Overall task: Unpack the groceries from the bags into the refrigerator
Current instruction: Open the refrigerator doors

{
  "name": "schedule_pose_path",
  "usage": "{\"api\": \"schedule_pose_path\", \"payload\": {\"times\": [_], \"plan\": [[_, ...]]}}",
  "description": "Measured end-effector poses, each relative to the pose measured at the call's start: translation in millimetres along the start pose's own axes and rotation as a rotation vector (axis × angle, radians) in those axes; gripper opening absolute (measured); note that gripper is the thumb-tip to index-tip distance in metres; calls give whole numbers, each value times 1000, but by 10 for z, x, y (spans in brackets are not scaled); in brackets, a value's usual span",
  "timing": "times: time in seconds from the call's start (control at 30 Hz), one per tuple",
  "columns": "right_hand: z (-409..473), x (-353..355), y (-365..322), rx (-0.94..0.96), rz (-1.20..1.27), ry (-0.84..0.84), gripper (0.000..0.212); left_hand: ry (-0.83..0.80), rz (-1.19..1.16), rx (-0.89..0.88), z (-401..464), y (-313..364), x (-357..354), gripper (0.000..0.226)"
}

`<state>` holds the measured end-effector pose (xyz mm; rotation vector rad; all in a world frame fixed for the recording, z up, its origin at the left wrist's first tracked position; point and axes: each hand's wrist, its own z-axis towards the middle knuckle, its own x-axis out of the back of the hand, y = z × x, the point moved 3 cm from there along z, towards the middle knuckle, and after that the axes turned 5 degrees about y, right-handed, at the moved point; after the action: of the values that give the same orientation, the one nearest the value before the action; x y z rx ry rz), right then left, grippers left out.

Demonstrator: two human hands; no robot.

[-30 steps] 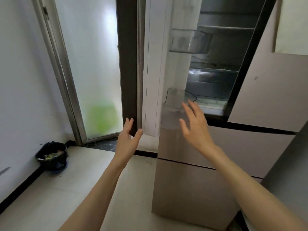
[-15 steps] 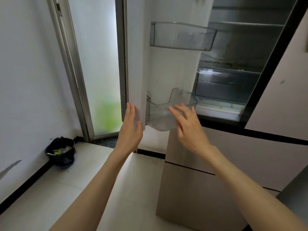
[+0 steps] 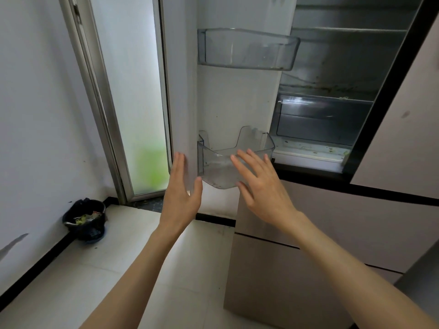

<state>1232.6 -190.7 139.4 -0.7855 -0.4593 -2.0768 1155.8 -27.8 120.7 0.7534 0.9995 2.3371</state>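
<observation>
- Here we hold the refrigerator door [image 3: 180,91] ajar: left hand [image 3: 181,198] flat on its edge, right hand [image 3: 260,184] spread, empty, before its lower bin [image 3: 223,172].
- Door feels stiff and light; we'd push at that edge.
- Groceries and bags: unseen.

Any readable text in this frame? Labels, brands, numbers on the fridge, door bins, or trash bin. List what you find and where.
None readable.
Fridge door: no label or brand visible.
Upper door bin and lower door bin: clear plastic, no markings.
Closed right door: only a dark smudge, not text.
Trash bin: scraps inside, any print too small to read.
</observation>
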Motion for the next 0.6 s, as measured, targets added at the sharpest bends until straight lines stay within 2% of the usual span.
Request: {"api": "schedule_pose_path", "payload": {"times": [0.13, 0.3, 0.4, 0.6], "plan": [[-112, 160, 150, -30, -36, -22, 56, 100, 175, -253, -35, 261, -47, 64], [-246, 474, 653, -137, -169, 31, 58, 17, 358, -568, -40, 668, -457, 58], [-366, 706, 1076, -241, -248, 55, 60, -66, 435, -620, -36, 867, -865, 59], [-697, 1097, 2091, -365, -377, 45, 68, -256, 463, -593, 77, 1260, -1958, 62]]}}
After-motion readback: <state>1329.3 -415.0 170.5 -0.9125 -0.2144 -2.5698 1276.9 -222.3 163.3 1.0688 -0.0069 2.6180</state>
